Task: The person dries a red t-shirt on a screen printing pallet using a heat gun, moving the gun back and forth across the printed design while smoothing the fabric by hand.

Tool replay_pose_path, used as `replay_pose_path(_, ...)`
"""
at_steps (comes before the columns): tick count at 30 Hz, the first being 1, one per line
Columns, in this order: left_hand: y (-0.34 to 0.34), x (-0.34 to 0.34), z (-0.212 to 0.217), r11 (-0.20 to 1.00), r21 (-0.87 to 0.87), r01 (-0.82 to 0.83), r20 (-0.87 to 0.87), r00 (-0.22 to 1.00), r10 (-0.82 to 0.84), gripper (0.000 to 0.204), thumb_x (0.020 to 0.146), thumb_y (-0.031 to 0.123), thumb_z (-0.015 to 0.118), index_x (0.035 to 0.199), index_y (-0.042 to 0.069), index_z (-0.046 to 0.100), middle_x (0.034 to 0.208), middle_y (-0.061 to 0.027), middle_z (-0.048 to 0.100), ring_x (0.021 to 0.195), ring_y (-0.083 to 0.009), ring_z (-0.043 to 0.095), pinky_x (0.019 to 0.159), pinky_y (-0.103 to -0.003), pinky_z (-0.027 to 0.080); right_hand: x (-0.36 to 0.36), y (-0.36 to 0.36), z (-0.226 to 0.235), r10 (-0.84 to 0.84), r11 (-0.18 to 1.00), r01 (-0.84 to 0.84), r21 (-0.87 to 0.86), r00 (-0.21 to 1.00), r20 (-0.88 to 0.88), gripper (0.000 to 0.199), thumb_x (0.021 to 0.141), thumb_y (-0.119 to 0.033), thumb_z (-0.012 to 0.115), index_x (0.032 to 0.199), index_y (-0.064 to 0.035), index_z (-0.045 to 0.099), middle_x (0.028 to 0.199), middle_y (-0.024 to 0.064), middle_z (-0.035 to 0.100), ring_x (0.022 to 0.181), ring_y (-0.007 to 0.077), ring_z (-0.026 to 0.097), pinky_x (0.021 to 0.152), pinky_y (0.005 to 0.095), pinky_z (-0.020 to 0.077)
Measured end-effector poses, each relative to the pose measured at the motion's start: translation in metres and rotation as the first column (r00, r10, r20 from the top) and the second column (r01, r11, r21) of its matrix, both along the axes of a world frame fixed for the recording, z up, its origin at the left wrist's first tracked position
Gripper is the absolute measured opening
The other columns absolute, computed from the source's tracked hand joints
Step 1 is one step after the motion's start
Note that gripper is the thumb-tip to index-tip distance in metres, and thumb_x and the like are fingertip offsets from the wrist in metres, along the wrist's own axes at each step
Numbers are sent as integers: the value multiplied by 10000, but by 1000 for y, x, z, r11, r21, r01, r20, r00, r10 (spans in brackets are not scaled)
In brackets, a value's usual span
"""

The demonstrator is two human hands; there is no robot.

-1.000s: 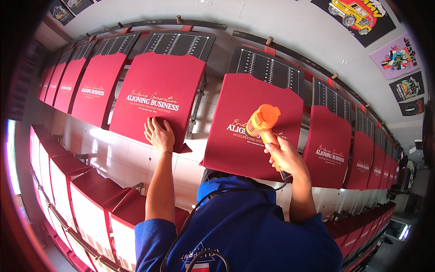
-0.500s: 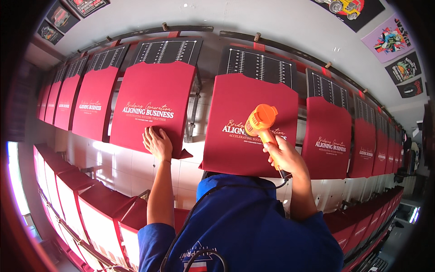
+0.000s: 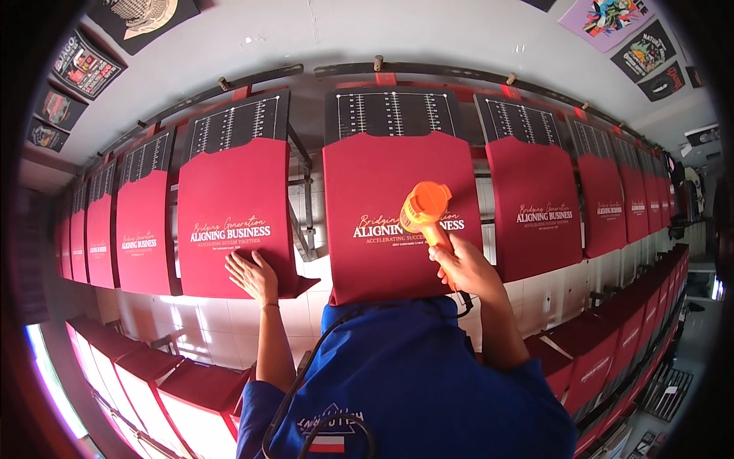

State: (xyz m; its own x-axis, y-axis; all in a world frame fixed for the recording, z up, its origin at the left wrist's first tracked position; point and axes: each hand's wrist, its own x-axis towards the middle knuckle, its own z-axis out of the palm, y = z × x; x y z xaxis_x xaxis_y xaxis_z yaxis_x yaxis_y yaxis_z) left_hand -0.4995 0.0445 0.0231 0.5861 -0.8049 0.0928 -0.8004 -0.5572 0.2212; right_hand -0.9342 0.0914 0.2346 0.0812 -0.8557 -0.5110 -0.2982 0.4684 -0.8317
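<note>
My right hand (image 3: 462,264) is wrapped round the handle of an orange heat gun (image 3: 428,205), whose black cord (image 3: 464,306) trails from the handle's lower end and across my blue shirt. The heat gun covers part of the white and gold print on a red T-shirt (image 3: 397,172) straight ahead. That T-shirt is spread over a black board with white scale marks (image 3: 394,113). To the left, my left hand (image 3: 254,277) lies with fingers stretched out on the lower part of another red T-shirt (image 3: 233,180), just below its print. A loose flap of that cloth sticks out at its lower right corner.
More boards with printed red T-shirts, such as the right-hand one (image 3: 535,206), run in a row to both sides. Behind me stands a second row of red-covered boards (image 3: 195,394). A dark metal rail (image 3: 428,73) runs along the far wall, which carries printed pictures (image 3: 646,50).
The view has shifted, so the boards sit lower and farther left. My left hand stays on the left T-shirt, its fingers now spread more sideways. The heat gun remains over the middle print.
</note>
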Motion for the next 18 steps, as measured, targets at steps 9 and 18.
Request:
replay_pose_path(9, -62, 20, -14, 999, 31, 26, 18, 999, -27, 770, 1036, 539, 261, 1553, -24, 169, 1630, -209, 146, 1523, -346, 80, 1227, -485, 66, 6, 3, -1, -144, 990, 144, 4, 989, -39, 296, 1000, -304, 579, 1005, -11, 545, 765, 40, 596, 613, 107, 609, 545, 279, 511)
replay_pose_path(18, -41, -8, -16, 973, 1, 233, 21, 972, -233, 716, 1045, 466, 314, 1544, -34, 196, 1611, -242, 181, 1513, -366, 116, 1230, -472, 70, 5, 6, 9, -162, 983, 168, 77, 983, -81, 269, 1012, -257, 547, 1113, -8, 539, 884, 47, 629, 644, 95, 601, 569, 269, 516)
